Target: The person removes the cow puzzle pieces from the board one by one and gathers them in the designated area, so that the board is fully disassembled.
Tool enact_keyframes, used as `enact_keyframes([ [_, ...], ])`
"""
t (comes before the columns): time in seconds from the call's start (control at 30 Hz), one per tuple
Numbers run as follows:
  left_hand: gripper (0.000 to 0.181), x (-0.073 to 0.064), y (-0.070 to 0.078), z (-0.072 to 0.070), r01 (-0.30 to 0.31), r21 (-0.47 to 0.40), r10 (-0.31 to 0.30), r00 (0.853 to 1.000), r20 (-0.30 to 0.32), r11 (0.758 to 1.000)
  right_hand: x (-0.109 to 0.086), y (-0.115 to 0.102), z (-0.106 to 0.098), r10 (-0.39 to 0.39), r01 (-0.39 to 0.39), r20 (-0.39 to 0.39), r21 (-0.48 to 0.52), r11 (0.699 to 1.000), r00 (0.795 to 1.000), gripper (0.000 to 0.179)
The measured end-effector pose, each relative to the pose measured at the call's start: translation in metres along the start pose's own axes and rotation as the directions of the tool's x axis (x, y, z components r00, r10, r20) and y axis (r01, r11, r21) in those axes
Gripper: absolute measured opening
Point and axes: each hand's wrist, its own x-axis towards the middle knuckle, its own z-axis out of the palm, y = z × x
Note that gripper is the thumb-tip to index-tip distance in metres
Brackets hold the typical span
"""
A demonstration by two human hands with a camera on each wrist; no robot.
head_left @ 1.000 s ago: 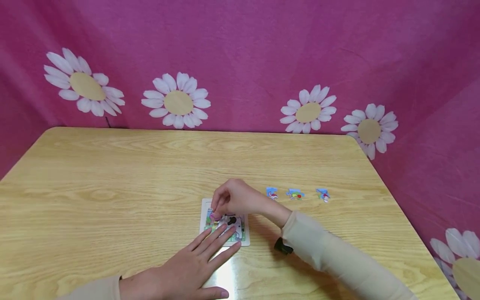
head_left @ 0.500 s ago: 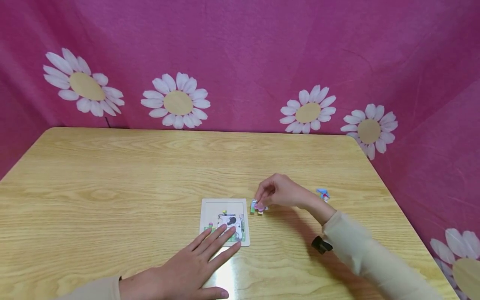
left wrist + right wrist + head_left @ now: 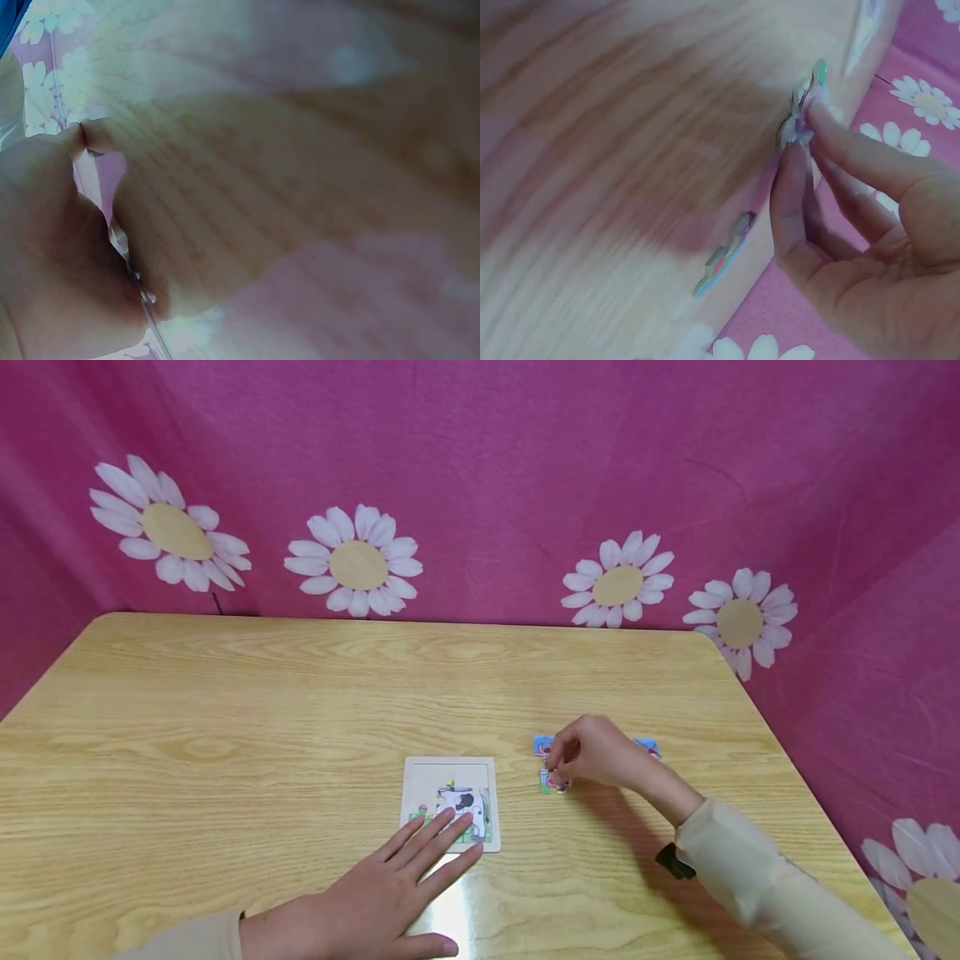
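1. Left hand (image 3: 378,885): the palm is down and the fingers are straight and spread, with their tips over the near part of the board (image 3: 450,761). Light, flat pressure should steady the board; avoid curling the fingers, which could pry up an inlaid part.

2. Board: it lies flat on the table (image 3: 225,735). The cow (image 3: 467,800) fills much of its near right area, partly hidden by the fingers; the far area shows plain base. Leave the rim aligned with the table edge so that each shape is easy to compare.

3. Blue piece (image 3: 542,742): it lies right of the board, just beyond the pinched one. Allow clearance here, since a careless knuckle could nudge it.

4. Pink piece (image 3: 557,782): it is well right of the board, pinched between thumb and fingertips of the right hand (image 3: 596,752). Whether its underside touches the table cannot be told. Hold it by opposite edges, level, with the printed side up. Let it rest fully flat before parting the fingers; a tilted release may make it skid.

5. Far piece (image 3: 648,746): it is partly hidden behind the right wrist. Lift the forearm enough that the sleeve does not drag it.
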Motion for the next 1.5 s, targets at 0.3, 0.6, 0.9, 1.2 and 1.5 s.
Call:
enact_keyframes([
  [0.3,0.081,0.0,0.0,-0.001,-0.002,0.007,0.002,1.0,-0.002,1.0,-0.004,0.002,-0.001,-0.011,0.011,-0.013,-0.037,0.999,1.0,0.011],
  [0.6,0.084,-0.001,-0.001,0.005,-0.003,0.005,0.003,1.0,0.005,1.0,-0.001,-0.005,-0.003,-0.044,0.044,-0.021,-0.017,0.999,0.999,0.006],
  [0.9,0.084,0.0,-0.001,0.002,-0.007,0.001,0.007,1.0,0.022,1.0,0.015,-0.021,0.007,-0.15,0.15,0.005,0.029,0.988,0.989,0.004],
  [1.2,0.083,0.021,0.007,-0.002,-0.027,-0.083,0.036,0.993,0.109,0.996,0.033,-0.037,0.025,-0.202,0.197,0.032,0.12,0.973,0.979,0.004],
  [1.5,0.083,0.033,0.014,-0.007,0.074,-0.127,-0.043,0.972,0.233,0.989,0.05,-0.056,0.044,-0.236,0.222,0.086,0.147,0.964,0.968,0.006],
])
